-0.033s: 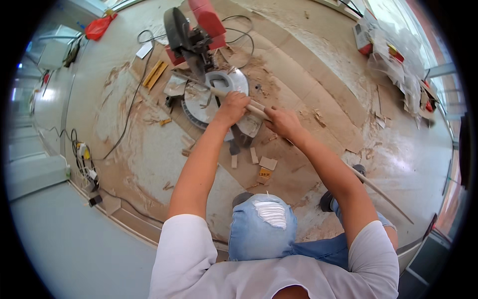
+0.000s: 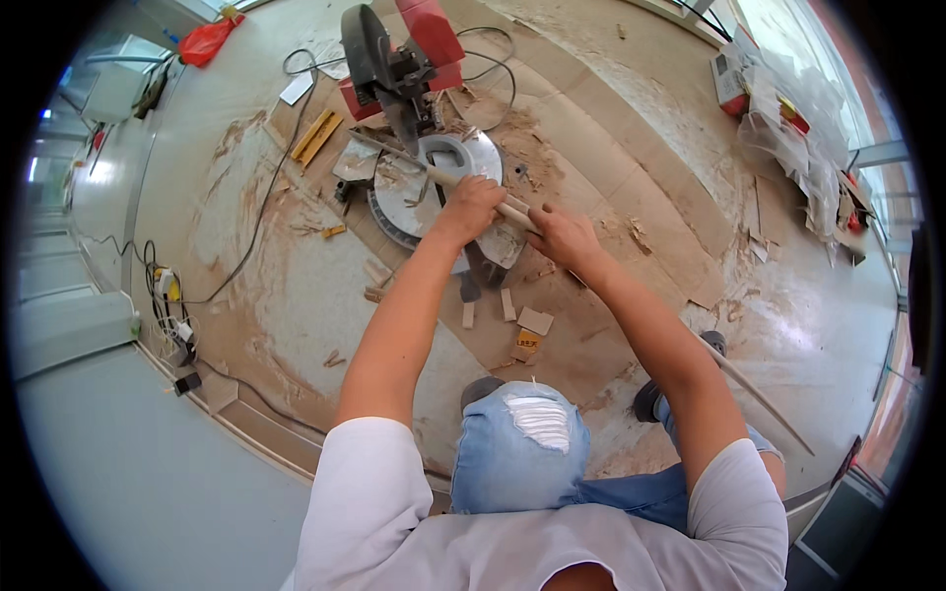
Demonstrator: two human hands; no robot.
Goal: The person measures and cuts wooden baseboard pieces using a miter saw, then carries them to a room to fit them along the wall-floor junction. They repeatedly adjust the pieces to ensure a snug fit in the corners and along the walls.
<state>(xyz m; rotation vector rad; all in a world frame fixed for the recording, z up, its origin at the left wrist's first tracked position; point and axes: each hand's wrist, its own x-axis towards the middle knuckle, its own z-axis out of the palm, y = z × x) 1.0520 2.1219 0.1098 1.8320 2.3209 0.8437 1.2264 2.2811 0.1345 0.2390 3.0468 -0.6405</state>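
Note:
My left hand (image 2: 473, 205) is wrapped around a long pale wooden strip (image 2: 517, 213), over the round grey base (image 2: 398, 209) of a miter saw. A little farther right, my right hand (image 2: 564, 236) grips the same strip. The strip's left part lies along the saw's fence, below the dark blade guard (image 2: 367, 49); its long tail passes under my right forearm and out toward the lower right. Raised above the base is the saw's red and black head (image 2: 431, 34). My fingertips are partly hidden behind the hands.
Cardboard sheets (image 2: 611, 163) covered in sawdust lie under the saw. Small wood offcuts (image 2: 535, 320) are scattered near my knee. A yellow bracket-like piece (image 2: 316, 138) lies left of the saw. Black cable (image 2: 258, 222) runs across the floor to a power strip (image 2: 169, 286). Plastic wrapping (image 2: 788, 138) is heaped at far right.
The whole view has shifted slightly, so the saw and floor sit a little farther right and lower. Both hands keep their grip on the strip.

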